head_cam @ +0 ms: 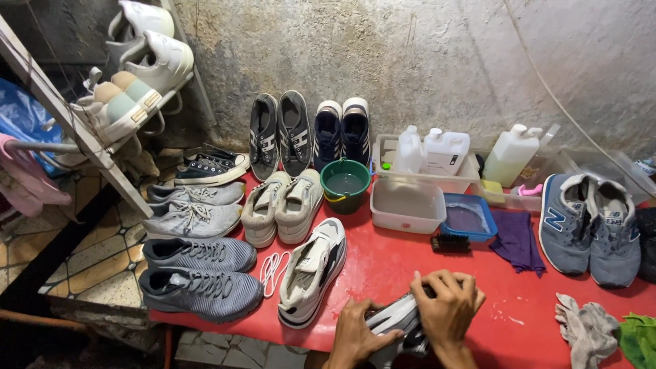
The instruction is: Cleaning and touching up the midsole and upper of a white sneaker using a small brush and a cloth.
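Observation:
At the near edge of the red table (pixel 396 266), both my hands hold a white and black sneaker (pixel 393 316). My left hand (pixel 355 335) grips its left side. My right hand (pixel 447 307) covers its right end with the fingers curled over it. Its matching white and black sneaker (pixel 313 270) lies just to the left, with loose white laces (pixel 272 268) beside it. A black brush (pixel 451 242) rests on the table a little beyond my right hand.
Several pairs of shoes line the table's left side and lean on the wall. A green bucket (pixel 345 183), white tub (pixel 406 205), blue tray (pixel 468 217), jugs (pixel 444 150), purple cloth (pixel 517 239), blue-grey sneakers (pixel 589 225) and rags (pixel 586 329) stand around. A shoe rack (pixel 102 102) is at left.

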